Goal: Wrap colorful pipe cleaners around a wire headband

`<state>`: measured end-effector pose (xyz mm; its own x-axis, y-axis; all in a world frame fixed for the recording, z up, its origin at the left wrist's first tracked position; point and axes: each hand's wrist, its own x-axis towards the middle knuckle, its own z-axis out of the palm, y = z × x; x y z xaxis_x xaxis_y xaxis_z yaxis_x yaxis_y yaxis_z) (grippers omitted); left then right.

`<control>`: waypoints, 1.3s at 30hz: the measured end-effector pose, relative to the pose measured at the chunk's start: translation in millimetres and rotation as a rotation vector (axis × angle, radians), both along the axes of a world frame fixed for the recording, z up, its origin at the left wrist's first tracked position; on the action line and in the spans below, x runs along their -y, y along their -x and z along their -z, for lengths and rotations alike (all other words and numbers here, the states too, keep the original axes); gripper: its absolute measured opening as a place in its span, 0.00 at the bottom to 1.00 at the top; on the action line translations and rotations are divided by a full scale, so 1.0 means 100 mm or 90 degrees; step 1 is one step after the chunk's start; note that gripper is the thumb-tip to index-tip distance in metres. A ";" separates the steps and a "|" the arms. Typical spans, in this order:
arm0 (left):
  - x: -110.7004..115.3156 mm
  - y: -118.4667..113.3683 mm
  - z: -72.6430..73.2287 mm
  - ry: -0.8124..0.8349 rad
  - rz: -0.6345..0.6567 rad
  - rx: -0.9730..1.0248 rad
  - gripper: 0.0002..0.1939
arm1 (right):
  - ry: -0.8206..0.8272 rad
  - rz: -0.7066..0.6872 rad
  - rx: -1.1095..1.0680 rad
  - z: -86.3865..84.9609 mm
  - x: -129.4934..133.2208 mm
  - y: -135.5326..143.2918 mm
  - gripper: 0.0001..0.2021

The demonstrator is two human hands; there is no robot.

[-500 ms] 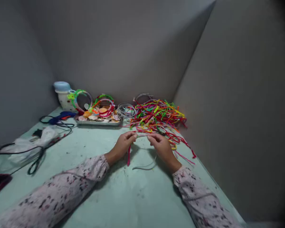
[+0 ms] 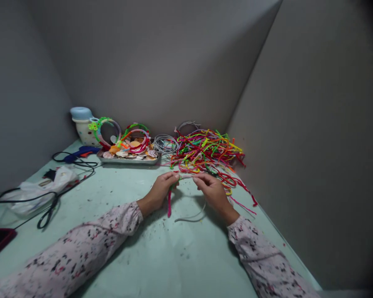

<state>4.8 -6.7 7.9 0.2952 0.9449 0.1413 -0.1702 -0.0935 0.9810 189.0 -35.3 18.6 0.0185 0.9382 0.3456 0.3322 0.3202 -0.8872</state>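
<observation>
Between my hands runs a pale pipe cleaner (image 2: 187, 176), stretched roughly level above the table. My left hand (image 2: 161, 188) pinches its left end, where a bit of green shows at the fingertips and a dark pink pipe cleaner (image 2: 169, 203) hangs down. My right hand (image 2: 213, 191) is closed, thumb against fingers, on the other end. From under my right hand a thin grey wire (image 2: 189, 219) curves down and to the left, over the tabletop. My fingers hide how the strands are joined.
Behind my hands lies a heap of coloured pipe cleaners (image 2: 205, 149), with a coil of grey wire (image 2: 165, 144) beside it. A metal tray (image 2: 129, 161) holds shells and wrapped rings. Leftward are a lidded cup (image 2: 83, 126), a plastic bag (image 2: 34, 192), black cable (image 2: 51, 211) and a dark red-edged device (image 2: 0, 242).
Both hands keep nearly the same place and grip. A little more green shows beneath my left fingertips, and the view has steadied.
</observation>
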 end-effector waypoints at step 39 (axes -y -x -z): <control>0.12 -0.01 -0.13 0.282 0.294 0.181 0.04 | 0.003 -0.087 -0.053 0.00 0.02 -0.01 0.10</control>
<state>6.1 -19.0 21.0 0.6888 0.7184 -0.0973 -0.3515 0.4483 0.8219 189.7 -37.6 19.1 -0.0808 0.9357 0.3435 0.2108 0.3528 -0.9116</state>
